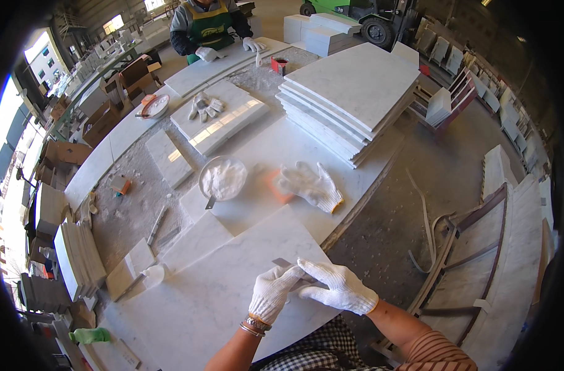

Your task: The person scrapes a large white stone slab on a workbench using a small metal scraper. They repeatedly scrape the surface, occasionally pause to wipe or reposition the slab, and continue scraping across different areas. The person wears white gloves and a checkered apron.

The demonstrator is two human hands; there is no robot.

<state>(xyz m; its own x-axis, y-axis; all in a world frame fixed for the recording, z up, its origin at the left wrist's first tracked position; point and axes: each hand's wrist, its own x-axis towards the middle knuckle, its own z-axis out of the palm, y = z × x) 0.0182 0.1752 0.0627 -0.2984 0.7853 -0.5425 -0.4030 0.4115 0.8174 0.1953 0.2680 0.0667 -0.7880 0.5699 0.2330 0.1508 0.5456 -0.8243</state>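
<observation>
My left hand (273, 293), in a white knitted glove, is closed on a flat metal scraper; its grey blade (282, 263) sticks out past the fingertips. Against it comes my gloved right hand (340, 288), fingers bent inward and touching the left fingers. Something thin and grey shows between the two hands, but I cannot make out its kind. Both hands are over the near edge of a white marble slab (232, 272). Farther off stands a bowl (223, 179) of white paste or powder, a scraper (211, 202) leaning at its rim.
A loose white glove (313, 185) lies by an orange block (277, 187). Stacked marble slabs (356, 86) rise at the far right. More gloves (206, 107) rest on another slab. A co-worker (211, 28) stands across the table. Metal racks (467, 266) flank the right side.
</observation>
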